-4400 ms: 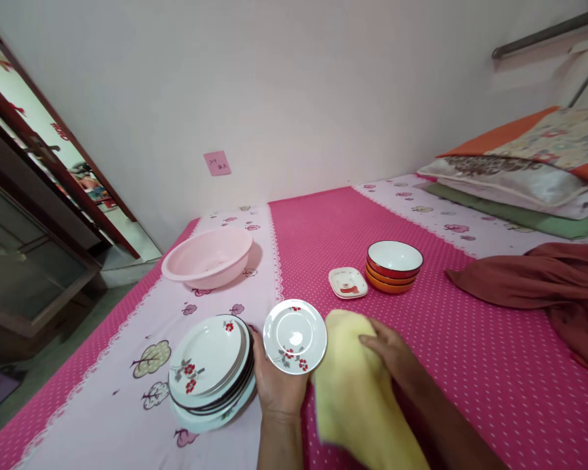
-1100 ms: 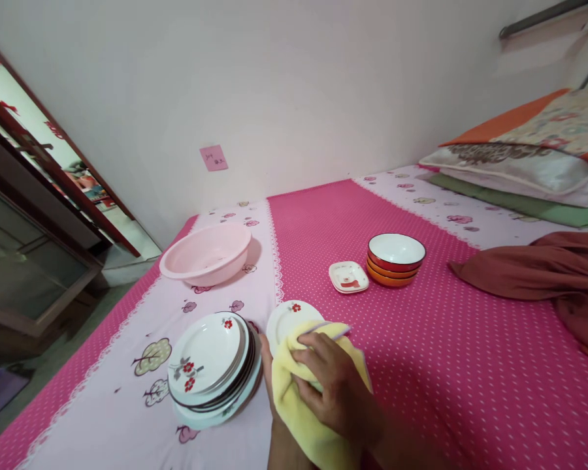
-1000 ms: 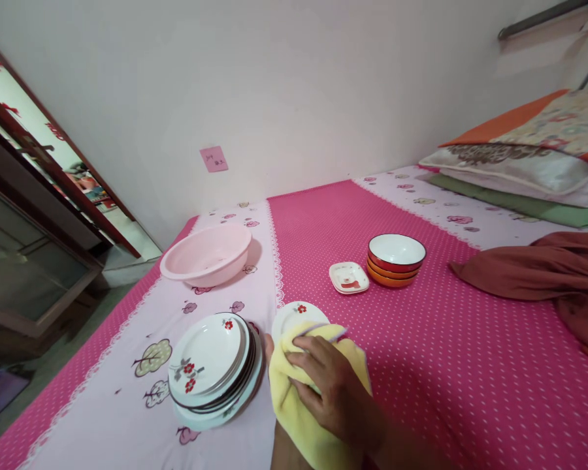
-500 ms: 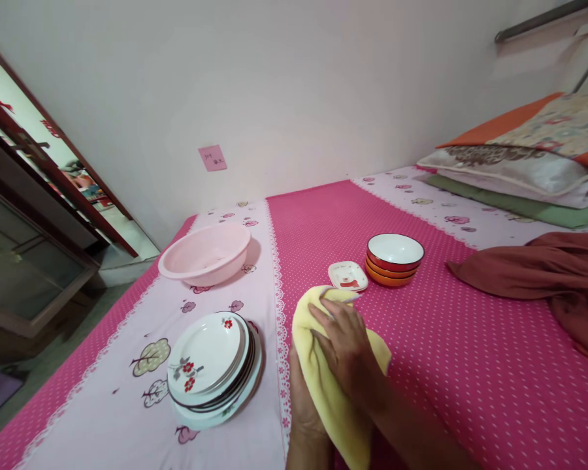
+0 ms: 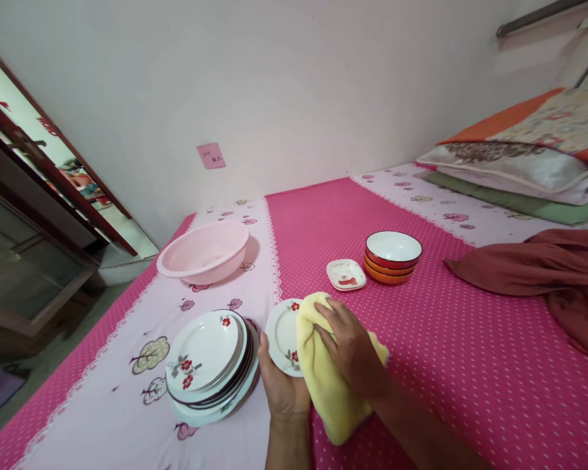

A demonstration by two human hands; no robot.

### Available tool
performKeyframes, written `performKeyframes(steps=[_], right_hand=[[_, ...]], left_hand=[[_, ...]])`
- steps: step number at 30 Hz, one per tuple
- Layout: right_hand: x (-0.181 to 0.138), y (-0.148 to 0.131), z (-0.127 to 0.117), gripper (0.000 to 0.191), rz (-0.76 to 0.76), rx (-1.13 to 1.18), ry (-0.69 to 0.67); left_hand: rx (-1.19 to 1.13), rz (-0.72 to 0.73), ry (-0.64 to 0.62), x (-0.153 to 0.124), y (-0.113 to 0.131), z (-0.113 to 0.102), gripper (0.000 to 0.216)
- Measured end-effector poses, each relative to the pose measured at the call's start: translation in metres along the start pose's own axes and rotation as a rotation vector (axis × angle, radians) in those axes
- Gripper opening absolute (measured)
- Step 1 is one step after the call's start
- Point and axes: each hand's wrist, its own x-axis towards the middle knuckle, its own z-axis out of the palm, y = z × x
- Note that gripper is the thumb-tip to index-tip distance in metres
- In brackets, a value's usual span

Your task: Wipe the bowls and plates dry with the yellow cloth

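Two hands: both are the camera wearer's own, and they meet just right of the plate stack (image 5: pixel 208 365).
Left hand (image 5: pixel 279 385): closed about the lower edge of the small plate (image 5: pixel 281 329), with the thumb at the rim and the palm beneath.
Right hand (image 5: pixel 353 349): fingers bent over the yellow cloth (image 5: pixel 328 398), gripping it and pressing it onto the plate.
Small plate: white with red flower sprigs. It is held tilted, face up, just right of the plate stack and apart from it.
Yellow cloth: covers the right part of the small plate. Its loose end trails below the right hand, over the bedsheet (image 5: pixel 445 365).
Plate stack: several white flowered plates, some dark-rimmed, lying on the pale strip of the sheet.
Pink basin (image 5: pixel 203 251): upright, beyond the plate stack and well apart from it.
Square dish (image 5: pixel 345 274): beyond and to the right of the plate stack, just beside the bowls (image 5: pixel 392 256).
Bowls: a nested pile, red over orange, white inside, farther right than the dish.
Brown cloth (image 5: pixel 543 271): crumpled, far to the right of the plate stack.
Pillows (image 5: pixel 529 163): piled beyond the brown cloth, by the wall.
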Motion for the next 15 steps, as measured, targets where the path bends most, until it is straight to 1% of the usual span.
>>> performKeyframes(steps=[4, 7, 10, 12, 15], right_hand=[[0.003, -0.006, -0.007, 0.040, -0.031, 0.059, -0.040], [0.006, -0.010, -0.011, 0.040, -0.065, 0.104, -0.091], [0.006, -0.014, -0.010, 0.032, -0.138, 0.132, -0.116], [0.005, -0.017, -0.008, 0.030, -0.184, 0.158, -0.123], [0.003, -0.024, -0.007, 0.031, -0.225, 0.202, -0.147]], left_hand=[[0.017, 0.018, -0.023, 0.002, 0.000, -0.001, 0.054], [0.026, 0.041, 0.011, 0.003, 0.002, -0.001, 0.055], [0.013, 0.011, 0.031, 0.005, 0.006, -0.002, 0.057], [0.006, -0.033, 0.004, 0.006, 0.008, -0.006, 0.061], [0.039, -0.085, -0.073, 0.005, 0.009, -0.013, 0.067]])
